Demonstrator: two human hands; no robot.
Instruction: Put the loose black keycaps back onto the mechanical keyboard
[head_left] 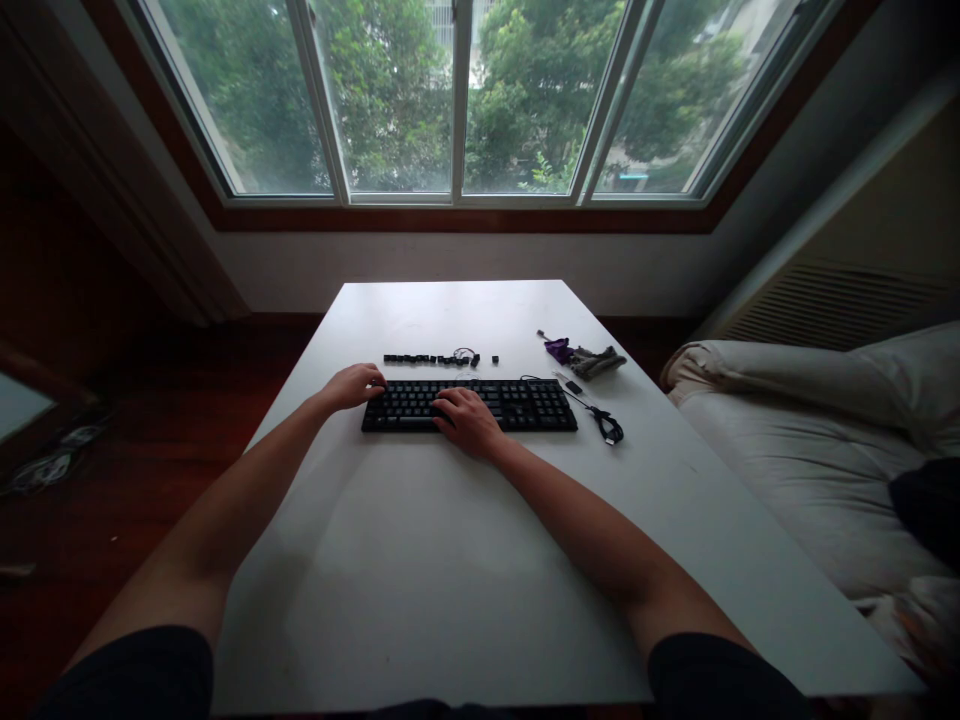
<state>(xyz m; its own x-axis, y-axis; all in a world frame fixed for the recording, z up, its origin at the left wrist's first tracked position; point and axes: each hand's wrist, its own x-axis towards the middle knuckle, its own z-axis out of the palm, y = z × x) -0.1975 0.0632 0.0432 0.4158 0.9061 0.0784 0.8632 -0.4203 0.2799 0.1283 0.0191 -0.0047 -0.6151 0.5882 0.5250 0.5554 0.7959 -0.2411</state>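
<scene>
White table (pixel 420 560), seen from the near edge, with both bare forearms reaching forward. Right hand (pixel 466 420) lies palm-down on the left-centre keys of the black keyboard (pixel 525 405), fingers bent; whether it pinches a key cannot be told. Left hand (pixel 354 386) curls over the keyboard's far left corner, touching it; a firm grip cannot be confirmed. Coiled cable (pixel 606 424) lies just beside the keyboard's right end. Beyond the keyboard is a row of loose keycaps (pixel 416 358), with a grey cloth (pixel 596 362) farther right. Bedding (pixel 810 440) flanks the table, and a window (pixel 457 100) closes the background.
</scene>
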